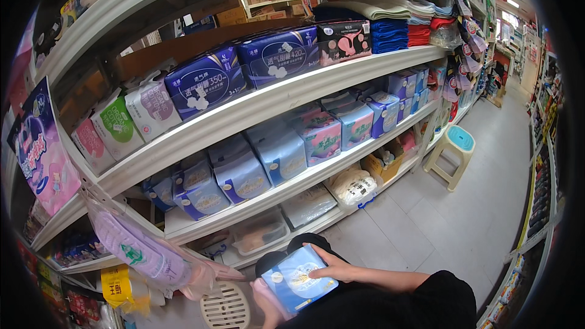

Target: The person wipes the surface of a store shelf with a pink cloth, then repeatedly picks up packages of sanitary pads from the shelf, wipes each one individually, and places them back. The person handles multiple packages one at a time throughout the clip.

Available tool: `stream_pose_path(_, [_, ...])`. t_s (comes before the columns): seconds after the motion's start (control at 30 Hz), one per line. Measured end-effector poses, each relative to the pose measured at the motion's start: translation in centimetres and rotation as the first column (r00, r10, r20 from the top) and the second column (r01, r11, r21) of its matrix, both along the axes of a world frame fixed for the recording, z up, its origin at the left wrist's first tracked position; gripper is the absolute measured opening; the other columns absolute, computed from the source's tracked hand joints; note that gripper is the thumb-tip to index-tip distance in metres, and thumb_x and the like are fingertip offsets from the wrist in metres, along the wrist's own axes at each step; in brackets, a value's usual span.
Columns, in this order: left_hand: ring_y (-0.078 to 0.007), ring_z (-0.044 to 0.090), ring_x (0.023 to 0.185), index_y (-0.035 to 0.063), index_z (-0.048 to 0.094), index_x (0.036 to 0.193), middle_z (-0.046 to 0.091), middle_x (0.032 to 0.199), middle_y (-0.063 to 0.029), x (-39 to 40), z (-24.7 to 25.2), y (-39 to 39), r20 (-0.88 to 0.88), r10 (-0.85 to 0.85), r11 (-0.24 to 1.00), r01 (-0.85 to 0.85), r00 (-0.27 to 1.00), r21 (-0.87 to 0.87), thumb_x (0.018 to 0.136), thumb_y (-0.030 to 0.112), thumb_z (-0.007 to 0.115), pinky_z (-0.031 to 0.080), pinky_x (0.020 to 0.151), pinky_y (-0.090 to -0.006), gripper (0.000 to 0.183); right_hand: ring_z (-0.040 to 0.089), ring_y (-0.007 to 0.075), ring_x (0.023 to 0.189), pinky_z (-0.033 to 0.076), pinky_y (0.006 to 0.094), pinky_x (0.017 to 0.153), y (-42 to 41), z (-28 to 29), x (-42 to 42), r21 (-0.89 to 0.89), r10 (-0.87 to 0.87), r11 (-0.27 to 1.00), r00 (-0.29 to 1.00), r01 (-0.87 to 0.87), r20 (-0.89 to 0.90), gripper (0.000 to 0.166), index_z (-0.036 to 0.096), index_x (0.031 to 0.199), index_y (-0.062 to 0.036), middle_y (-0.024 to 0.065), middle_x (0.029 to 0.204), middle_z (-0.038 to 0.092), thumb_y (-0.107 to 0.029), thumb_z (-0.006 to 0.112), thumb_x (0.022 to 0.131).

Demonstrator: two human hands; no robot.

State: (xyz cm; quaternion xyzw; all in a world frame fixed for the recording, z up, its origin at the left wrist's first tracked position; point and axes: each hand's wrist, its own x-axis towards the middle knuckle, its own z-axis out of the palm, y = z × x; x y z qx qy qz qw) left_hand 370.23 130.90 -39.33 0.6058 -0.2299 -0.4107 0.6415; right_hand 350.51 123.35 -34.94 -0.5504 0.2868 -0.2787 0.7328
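Note:
Low in the head view, a light blue plastic-wrapped pack [292,290] with a pale round emblem is held in front of my black-clothed body. My right hand [333,265] grips its right side, thumb on the printed face and fingers along the upper edge. A soft pink thing, apparently a cloth [270,293], lies along the left side of the pack. My left hand [267,307] holds that pink cloth against the pack. Part of the left hand is hidden behind the cloth, and its fingertips cannot be seen.
White metal shelves [249,114] rise before me, filled with sanitary-pad packs [281,153] and folded towels [390,32]. Below stand a clear plastic bin [260,233] and a bagged bundle of gloves [354,187]. Stools [450,151] [226,306] stand on the tiled floor. Purple bags [137,251] hang left.

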Motion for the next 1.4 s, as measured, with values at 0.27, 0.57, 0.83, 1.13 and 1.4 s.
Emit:
stream_pose_path(0.27, [-0.0164,0.046,0.084,0.0022,0.042,0.096,0.047,0.087,-0.0066,-2.4,-0.8,2.5,0.161,0.421,0.904,-0.4,0.892,-0.15,0.095,0.03,0.034,0.04,0.08,-0.0315,0.029,0.035,0.0219,0.122,0.027,0.0286,0.101,0.5,0.0,-1.4,-0.091,0.027,0.995,0.996,-0.034,-0.081,0.088,0.015,0.141,-0.0031,0.0172,0.134,0.034,-0.019,0.069,0.073])
stream_pose_path(0.57, [-0.0205,0.047,0.098,0.0028,0.046,0.118,0.049,0.104,-0.0102,1.3,-9.7,5.9,0.373,-0.095,0.989,0.129,0.923,-0.066,0.088,0.018,0.056,0.038,0.089,-0.0329,0.035,0.036,0.0214,0.121,0.027,0.029,0.101,0.6,-0.6,-2.7,-0.12,-0.029,0.993,0.996,0.019,-0.084,0.087,0.019,0.14,-0.003,0.0167,0.133,0.036,-0.02,0.07,0.072])
stream_pose_path(0.83, [-0.0232,0.049,0.085,-0.0013,0.054,0.077,0.052,0.086,-0.0141,3.4,2.4,3.8,0.943,0.103,0.995,-0.022,0.315,-0.101,0.084,0.017,0.056,0.038,0.078,-0.035,0.02,0.035,0.0214,0.122,0.027,0.0296,0.102,-0.2,0.4,-2.5,-0.104,-0.021,0.994,0.998,0.015,-0.066,0.087,0.018,0.14,-0.004,0.0176,0.135,0.034,-0.019,0.07,0.072])
stream_pose_path(1.13, [-0.0218,0.056,0.068,-0.0001,0.058,0.081,0.059,0.075,-0.0109,-0.2,7.8,2.4,0.873,-0.177,0.873,0.482,0.455,-0.075,0.081,0.008,0.057,0.044,0.065,-0.031,0.008,0.037,0.0277,0.118,0.029,0.0331,0.1,0.1,4.0,-2.3,-0.459,-0.018,0.879,0.956,-0.124,-0.293,0.096,0.01,0.143,-0.0091,0.0191,0.126,0.037,-0.023,0.072,0.071])
stream_pose_path(1.4, [-0.0326,0.048,0.113,0.0106,0.047,0.127,0.048,0.125,-0.0156,-1.5,12.8,-1.3,0.895,-0.362,0.712,0.697,0.26,0.086,0.074,0.022,0.067,0.038,0.095,-0.0359,0.058,0.042,0.0331,0.114,0.033,0.0366,0.098,0.2,4.0,-1.4,-0.69,-0.056,0.711,0.968,-0.133,-0.244,0.084,0.029,0.132,0.0028,0.0222,0.121,0.041,-0.027,0.073,0.067])
